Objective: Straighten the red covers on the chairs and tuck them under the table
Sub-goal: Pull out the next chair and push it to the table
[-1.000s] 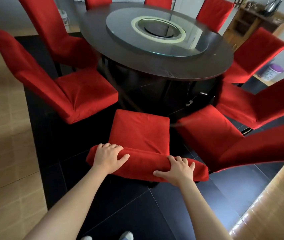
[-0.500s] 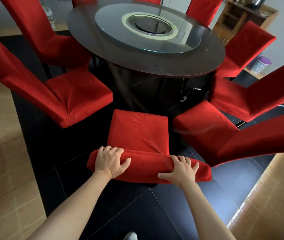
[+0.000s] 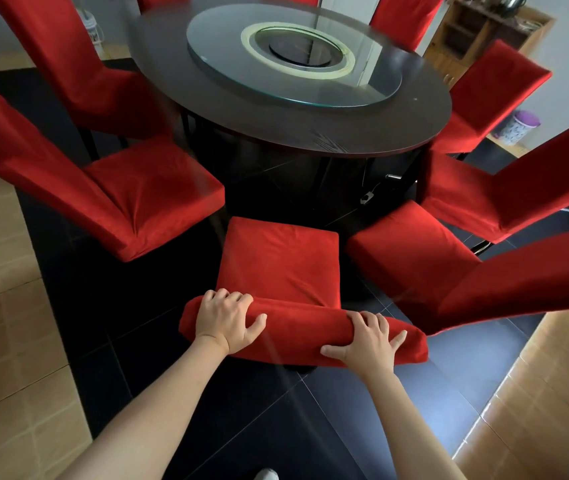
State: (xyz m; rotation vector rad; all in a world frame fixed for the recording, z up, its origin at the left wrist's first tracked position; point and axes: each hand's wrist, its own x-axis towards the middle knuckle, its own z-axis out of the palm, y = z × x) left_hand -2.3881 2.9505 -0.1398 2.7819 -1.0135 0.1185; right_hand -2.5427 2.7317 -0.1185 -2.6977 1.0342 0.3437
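Observation:
A chair in a red cover (image 3: 281, 268) stands right in front of me, its seat facing the round dark table (image 3: 310, 129). My left hand (image 3: 227, 320) grips the left part of the backrest top, fingers curled over its far side. My right hand (image 3: 367, 339) holds the right part the same way, thumb on the near side. The seat's front edge lies short of the table rim.
Several more red-covered chairs ring the table: one at the left (image 3: 113, 199), one at the right (image 3: 414, 258). A glass turntable (image 3: 293, 57) sits on the table. A wooden shelf (image 3: 483, 32) and a purple-lidded bin (image 3: 520, 128) stand at the far right.
The view has shifted closer to the table. Both hands keep their hold on the backrest top, and the chair has slid slightly toward the table.

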